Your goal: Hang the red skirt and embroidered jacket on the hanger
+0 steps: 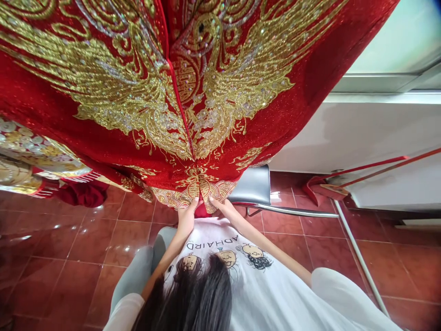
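Note:
A red garment (193, 92) with heavy gold and silver embroidery hangs in front of me and fills the upper view. Its two front panels meet along a centre seam. My left hand (188, 216) and my right hand (222, 208) are both at the bottom hem (196, 191), one on each side of that seam, fingers pinched on the gold-trimmed edge. My white printed T-shirt (248, 280) and long dark hair show below.
A grey chair seat with a metal frame (253, 186) stands just right of the hem. More red and gold fabric (37, 161) hangs at the left. A red-handled tool and a white pole (358, 257) lean at the right by a white wall. The floor is red tile (69, 257).

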### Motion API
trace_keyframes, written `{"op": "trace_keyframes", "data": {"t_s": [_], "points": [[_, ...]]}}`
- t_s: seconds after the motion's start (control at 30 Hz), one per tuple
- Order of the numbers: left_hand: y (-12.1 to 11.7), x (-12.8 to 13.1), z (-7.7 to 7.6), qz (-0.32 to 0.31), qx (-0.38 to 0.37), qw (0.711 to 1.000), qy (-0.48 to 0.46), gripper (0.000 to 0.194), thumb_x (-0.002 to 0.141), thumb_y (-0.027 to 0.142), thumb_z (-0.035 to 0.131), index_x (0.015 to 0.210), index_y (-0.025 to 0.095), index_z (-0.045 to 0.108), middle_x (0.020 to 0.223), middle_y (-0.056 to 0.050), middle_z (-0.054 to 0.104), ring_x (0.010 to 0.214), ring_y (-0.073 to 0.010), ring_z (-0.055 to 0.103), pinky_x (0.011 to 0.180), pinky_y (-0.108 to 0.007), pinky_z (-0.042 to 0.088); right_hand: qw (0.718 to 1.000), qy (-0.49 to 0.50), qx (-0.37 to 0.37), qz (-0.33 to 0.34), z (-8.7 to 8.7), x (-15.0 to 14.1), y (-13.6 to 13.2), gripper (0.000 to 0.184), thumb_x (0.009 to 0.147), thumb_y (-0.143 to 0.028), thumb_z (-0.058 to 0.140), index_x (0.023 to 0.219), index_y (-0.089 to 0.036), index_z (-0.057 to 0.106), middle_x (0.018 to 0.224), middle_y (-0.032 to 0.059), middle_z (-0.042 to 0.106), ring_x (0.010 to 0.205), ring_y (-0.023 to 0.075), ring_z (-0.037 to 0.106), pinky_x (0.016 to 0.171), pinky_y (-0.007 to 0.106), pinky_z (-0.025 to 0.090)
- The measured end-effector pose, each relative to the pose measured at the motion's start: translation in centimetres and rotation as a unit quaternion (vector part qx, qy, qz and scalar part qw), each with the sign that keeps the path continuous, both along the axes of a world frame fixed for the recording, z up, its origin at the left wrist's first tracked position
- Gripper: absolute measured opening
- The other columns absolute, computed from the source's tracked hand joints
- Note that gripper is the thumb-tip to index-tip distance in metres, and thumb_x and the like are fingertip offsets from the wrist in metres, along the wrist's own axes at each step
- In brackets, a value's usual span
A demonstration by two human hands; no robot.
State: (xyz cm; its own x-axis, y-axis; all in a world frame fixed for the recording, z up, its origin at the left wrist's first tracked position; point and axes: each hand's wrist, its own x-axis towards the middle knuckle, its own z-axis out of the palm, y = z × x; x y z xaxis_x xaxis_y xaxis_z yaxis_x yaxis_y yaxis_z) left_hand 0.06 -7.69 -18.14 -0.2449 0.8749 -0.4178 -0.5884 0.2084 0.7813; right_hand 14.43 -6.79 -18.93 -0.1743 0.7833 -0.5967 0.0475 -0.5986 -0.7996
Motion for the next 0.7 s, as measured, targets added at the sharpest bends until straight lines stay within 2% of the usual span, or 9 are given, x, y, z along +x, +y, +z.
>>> {"op": "trace_keyframes", "data": {"t_s": [0.07,0.13,0.3,0.43,0.57,0.7], "points": [[0.0,0.0,0.3,0.003,0.009,1.0,0.0,0.059,0.057,0.024,0.087,0.111,0.021,0.062,0.102,-0.003,0.071,0.085,-0.0156,0.068,0.09,-0.036,0.054,0.997,-0.033,-0.024,0.069,-0.4,1.1,-0.5,0.046,0.071,-0.06,0.066,0.067,-0.014,0.063,0.053,0.007,0.064,0.044,0.0159,0.057,0.043,0.026,0.043],[0.1,0.1,0.5,0.0,0.01,1.0,-0.006,0.058,0.057,0.024,0.087,0.109,0.021,0.063,0.101,-0.004,0.071,0.086,-0.0162,0.068,0.087,-0.034,0.055,0.996,-0.036,-0.002,0.087,-0.3,1.3,-0.9,0.043,0.066,-0.055,0.073,0.056,-0.015,0.058,0.047,0.004,0.06,0.041,0.0132,0.054,0.042,0.024,0.04],[0.3,0.1,-0.3,-0.01,-0.005,1.0,-0.007,0.052,0.059,0.025,0.086,0.105,0.018,0.064,0.099,-0.006,0.072,0.087,-0.0184,0.07,0.091,-0.037,0.054,0.995,-0.014,0.087,0.048,1.7,-0.7,-0.2,0.039,0.071,-0.054,0.066,0.07,-0.017,0.054,0.063,0.0003,0.064,0.049,0.0098,0.054,0.048,0.022,0.041],[0.1,-0.4,-1.5,-0.024,0.017,0.999,0.026,0.052,0.064,0.027,0.083,0.112,0.019,0.062,0.108,-0.008,0.071,0.109,-0.0233,0.064,0.105,-0.041,0.045,0.983,-0.05,0.175,0.025,2.6,-2.2,1.2,0.033,0.075,-0.047,0.06,0.064,-0.017,0.052,0.057,0.0004,0.059,0.048,0.0104,0.049,0.048,0.023,0.037],[0.0,-0.7,-2.4,-0.019,0.026,0.998,0.054,0.054,0.066,0.028,0.082,0.115,0.019,0.062,0.114,-0.008,0.069,0.117,-0.024,0.06,0.11,-0.042,0.039,0.976,-0.081,0.201,0.032,2.6,-2.7,1.6,0.022,0.075,-0.031,0.055,0.058,-0.016,0.057,0.052,0.0003,0.057,0.049,0.0104,0.047,0.051,0.023,0.034],[-0.1,-0.8,-2.7,-0.019,0.032,0.998,0.056,0.053,0.065,0.03,0.082,0.113,0.019,0.063,0.114,-0.008,0.069,0.115,-0.0242,0.061,0.109,-0.043,0.04,0.973,-0.099,0.207,0.019,2.7,-3.0,1.4,0.021,0.072,-0.028,0.056,0.054,-0.017,0.054,0.05,-0.0003,0.055,0.05,0.0102,0.044,0.053,0.024,0.032]]}}
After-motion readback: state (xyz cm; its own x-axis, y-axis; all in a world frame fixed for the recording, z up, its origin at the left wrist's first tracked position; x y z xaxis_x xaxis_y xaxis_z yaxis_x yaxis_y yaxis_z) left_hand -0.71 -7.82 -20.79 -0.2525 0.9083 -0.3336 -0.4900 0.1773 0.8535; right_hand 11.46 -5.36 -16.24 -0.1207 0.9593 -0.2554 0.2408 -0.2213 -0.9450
